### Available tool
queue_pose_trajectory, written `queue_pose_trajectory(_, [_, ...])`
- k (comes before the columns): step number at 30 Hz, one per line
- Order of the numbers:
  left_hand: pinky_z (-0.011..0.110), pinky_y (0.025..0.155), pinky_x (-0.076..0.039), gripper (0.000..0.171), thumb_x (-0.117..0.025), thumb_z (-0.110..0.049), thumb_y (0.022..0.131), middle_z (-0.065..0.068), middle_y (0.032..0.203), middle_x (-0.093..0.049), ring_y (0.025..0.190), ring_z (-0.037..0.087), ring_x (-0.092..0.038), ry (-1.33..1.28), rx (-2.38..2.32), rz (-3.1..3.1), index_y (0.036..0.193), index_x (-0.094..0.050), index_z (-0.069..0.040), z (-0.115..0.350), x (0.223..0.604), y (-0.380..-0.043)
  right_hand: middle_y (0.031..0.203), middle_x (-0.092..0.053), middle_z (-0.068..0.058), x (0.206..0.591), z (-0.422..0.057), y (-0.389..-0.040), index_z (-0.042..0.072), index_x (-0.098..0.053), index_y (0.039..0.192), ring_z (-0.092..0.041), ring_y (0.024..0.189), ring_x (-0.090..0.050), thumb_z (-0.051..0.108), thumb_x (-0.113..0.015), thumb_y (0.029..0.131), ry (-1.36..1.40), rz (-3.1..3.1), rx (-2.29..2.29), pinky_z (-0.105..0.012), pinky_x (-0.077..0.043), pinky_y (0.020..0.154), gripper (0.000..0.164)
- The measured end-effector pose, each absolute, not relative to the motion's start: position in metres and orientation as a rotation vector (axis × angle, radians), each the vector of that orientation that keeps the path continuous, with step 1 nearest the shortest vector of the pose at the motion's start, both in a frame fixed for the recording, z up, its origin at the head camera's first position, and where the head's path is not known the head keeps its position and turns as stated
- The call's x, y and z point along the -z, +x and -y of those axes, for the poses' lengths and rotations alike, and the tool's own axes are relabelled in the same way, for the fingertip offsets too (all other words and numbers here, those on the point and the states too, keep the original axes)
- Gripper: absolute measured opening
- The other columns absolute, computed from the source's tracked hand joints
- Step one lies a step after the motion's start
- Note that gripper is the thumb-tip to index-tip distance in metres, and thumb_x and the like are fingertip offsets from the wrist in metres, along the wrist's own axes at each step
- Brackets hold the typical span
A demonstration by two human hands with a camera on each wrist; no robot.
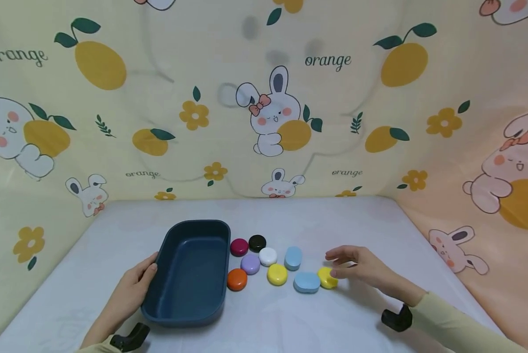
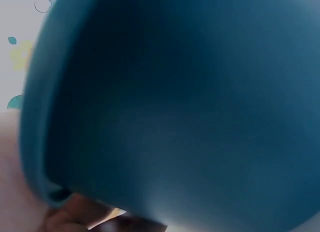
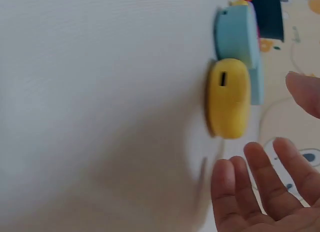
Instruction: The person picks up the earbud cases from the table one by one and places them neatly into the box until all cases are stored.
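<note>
My left hand (image 1: 130, 290) grips the left wall of a dark blue rectangular tub (image 1: 185, 274), with the thumb at its rim. The tub's inside is bare. In the left wrist view the tub wall (image 2: 175, 117) fills most of the picture and partly hides the fingers. My right hand (image 1: 366, 268) hovers beside a glossy yellow round piece (image 1: 325, 277), fingers spread and holding nothing. From the right wrist, this yellow piece (image 3: 230, 99) shows a small dark slot in its side and stands apart from the fingertips. A light blue oblong piece (image 1: 307, 282) lies against it.
Between tub and right hand lie a second light blue oblong (image 1: 293, 258) and round pieces: yellow (image 1: 277, 274), white (image 1: 268, 256), lilac (image 1: 250, 264), orange (image 1: 237, 279), crimson (image 1: 239, 247) and black (image 1: 257, 243). A printed curtain (image 1: 228, 147) stands behind the white table (image 1: 325, 328).
</note>
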State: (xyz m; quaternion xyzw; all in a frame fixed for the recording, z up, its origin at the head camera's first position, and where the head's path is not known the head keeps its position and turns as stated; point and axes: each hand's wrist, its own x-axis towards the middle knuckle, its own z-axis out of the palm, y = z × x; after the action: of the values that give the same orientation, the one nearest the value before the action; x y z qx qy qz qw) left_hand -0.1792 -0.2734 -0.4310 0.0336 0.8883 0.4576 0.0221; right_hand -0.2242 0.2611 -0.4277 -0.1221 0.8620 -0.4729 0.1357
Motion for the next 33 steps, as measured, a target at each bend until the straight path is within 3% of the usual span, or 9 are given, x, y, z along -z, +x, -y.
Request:
queue_pose_trajectory(7, [0.059, 0.110, -0.027, 0.061, -0.035, -0.035, 0.109, 0.027, 0.153, -0.029, 0.141, 0.044, -0.024, 0.095, -1.432, -2.751, 0.152, -0.026, 0.007, 0.272, 0.429, -0.180, 0.121, -0.065, -0.010, 0.434, -0.266, -0.227, 0.002, -0.062, 0.126, -0.030, 0.108, -0.058, 0.016, -0.086, 0.077, -0.450, -2.461, 1.356, -0.043, -0.051, 0.088, 0.056])
queue_pose_trajectory(16, [0.058, 0.110, -0.027, 0.059, -0.035, -0.033, 0.109, 0.026, 0.154, -0.027, 0.141, 0.042, -0.023, 0.048, -1.417, -2.703, 0.153, -0.024, 0.006, 0.271, 0.429, -0.180, 0.114, -0.065, -0.003, 0.438, -0.259, -0.229, 0.007, -0.065, 0.123, -0.026, 0.097, -0.056, 0.013, -0.090, 0.070, -0.495, -2.488, 1.248, -0.037, -0.051, 0.079, 0.059])
queue_pose_trajectory(33, [0.058, 0.110, -0.027, 0.055, -0.035, -0.027, 0.110, 0.027, 0.154, -0.027, 0.141, 0.043, -0.024, 0.058, -1.413, -2.720, 0.152, -0.025, 0.007, 0.270, 0.430, -0.179, 0.106, -0.065, -0.001, 0.444, -0.257, -0.228, 0.007, -0.068, 0.117, -0.024, 0.092, -0.056, 0.012, -0.092, 0.067, -0.504, -2.567, 1.197, -0.029, -0.052, 0.072, 0.055])
